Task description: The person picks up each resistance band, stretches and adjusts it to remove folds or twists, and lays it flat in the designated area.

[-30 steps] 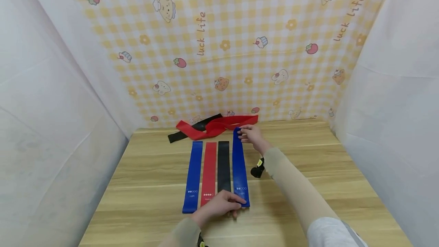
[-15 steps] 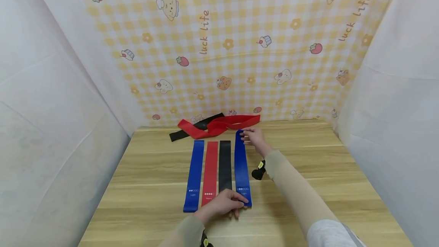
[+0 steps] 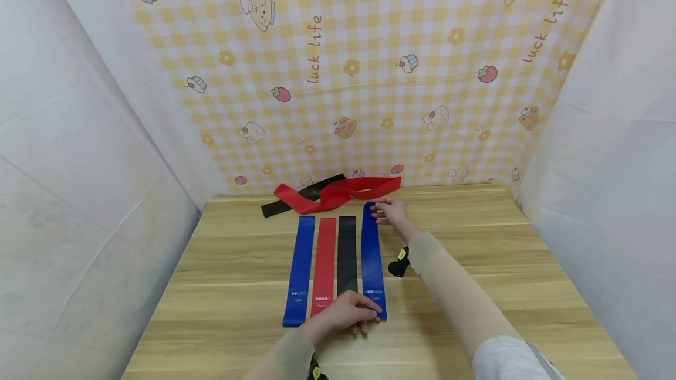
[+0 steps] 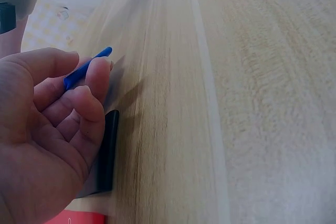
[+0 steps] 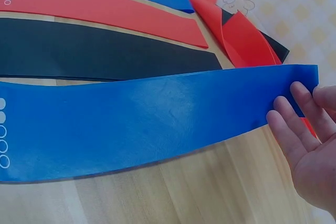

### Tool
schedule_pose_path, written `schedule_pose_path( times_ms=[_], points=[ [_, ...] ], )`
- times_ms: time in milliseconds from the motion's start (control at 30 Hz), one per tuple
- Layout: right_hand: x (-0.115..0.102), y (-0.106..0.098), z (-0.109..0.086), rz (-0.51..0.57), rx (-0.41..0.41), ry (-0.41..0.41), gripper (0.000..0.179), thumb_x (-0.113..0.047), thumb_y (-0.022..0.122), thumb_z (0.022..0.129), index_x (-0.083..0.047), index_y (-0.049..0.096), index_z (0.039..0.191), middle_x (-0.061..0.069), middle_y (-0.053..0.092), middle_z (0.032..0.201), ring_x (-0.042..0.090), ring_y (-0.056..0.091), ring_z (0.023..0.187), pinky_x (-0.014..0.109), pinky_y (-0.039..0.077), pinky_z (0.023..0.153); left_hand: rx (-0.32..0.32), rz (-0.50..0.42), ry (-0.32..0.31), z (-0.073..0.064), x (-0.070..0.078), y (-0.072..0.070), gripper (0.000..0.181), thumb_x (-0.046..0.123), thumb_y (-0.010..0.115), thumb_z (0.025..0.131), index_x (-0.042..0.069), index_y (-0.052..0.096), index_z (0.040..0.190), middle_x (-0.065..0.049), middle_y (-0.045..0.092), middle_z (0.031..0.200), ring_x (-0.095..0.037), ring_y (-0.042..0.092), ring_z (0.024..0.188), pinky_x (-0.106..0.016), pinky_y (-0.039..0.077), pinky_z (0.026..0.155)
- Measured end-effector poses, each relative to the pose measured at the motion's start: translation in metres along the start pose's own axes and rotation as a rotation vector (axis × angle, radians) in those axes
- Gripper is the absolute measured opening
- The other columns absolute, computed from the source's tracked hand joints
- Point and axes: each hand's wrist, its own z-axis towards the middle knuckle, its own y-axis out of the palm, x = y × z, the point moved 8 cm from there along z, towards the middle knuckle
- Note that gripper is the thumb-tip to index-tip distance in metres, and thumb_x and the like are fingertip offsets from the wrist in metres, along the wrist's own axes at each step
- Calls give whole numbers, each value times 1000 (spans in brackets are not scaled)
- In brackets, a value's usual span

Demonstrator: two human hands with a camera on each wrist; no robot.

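Note:
A blue resistance band [image 3: 372, 251] lies lengthwise at the right end of a row of flat bands. My left hand [image 3: 345, 311] pinches its near end, over the lower part of the black band [image 3: 347, 251]. At the far end, my right hand [image 3: 393, 216] holds the band between thumb and fingers. That end of the blue band [image 5: 131, 124] is raised in the right wrist view. In the left wrist view, the near blue edge sits between thumb and finger of the left hand [image 4: 47, 108]. A red band [image 3: 324, 263] and another blue band [image 3: 300, 268] complete the row.
Behind the row, a loose, twisted red band [image 3: 338, 195] lies across a black band [image 3: 274, 209]. A checked cloth [image 3: 338, 98] hangs at the wooden table's [image 3: 454, 309] back edge. White cloth walls [image 3: 84, 204] stand on both sides.
The far end of the blue band has come slightly nearer with my right hand. My left hand stays at its near end. The head view has shifted a little.

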Motion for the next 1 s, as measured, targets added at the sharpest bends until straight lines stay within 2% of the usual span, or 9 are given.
schedule_pose_path(
  times_ms=[233,467,800,1000],
  points=[
    [-3,0,-3,-40,-5,-27,26,-13,50,102,4,59,120,20,66,112,34,65,103,45,52,88,-32,2,14,1,-5,3,14,15,63,94,12,75,102,-3,71,82,-12,57,52,-20,43,44],
    [5,3,-2,-28,-14,-16,29,-10,48,102,5,56,126,26,60,122,43,57,113,52,44,97,-41,36,1,1,-5,6,14,17,64,94,13,76,101,-4,70,77,-12,54,51,-20,42,43],
    [13,3,-2,-58,-15,1,32,-11,48,102,5,54,130,24,59,124,38,61,110,47,46,96,-48,29,-23,2,-7,7,15,18,64,94,12,76,101,-2,71,80,-11,54,51,-20,42,43],
    [18,4,-2,-60,-28,8,34,-11,47,103,6,52,132,25,58,127,37,61,111,47,46,96,-49,-14,-17,3,-10,7,15,18,63,95,11,76,100,-3,72,81,-11,55,50,-20,42,42]
  ],
)
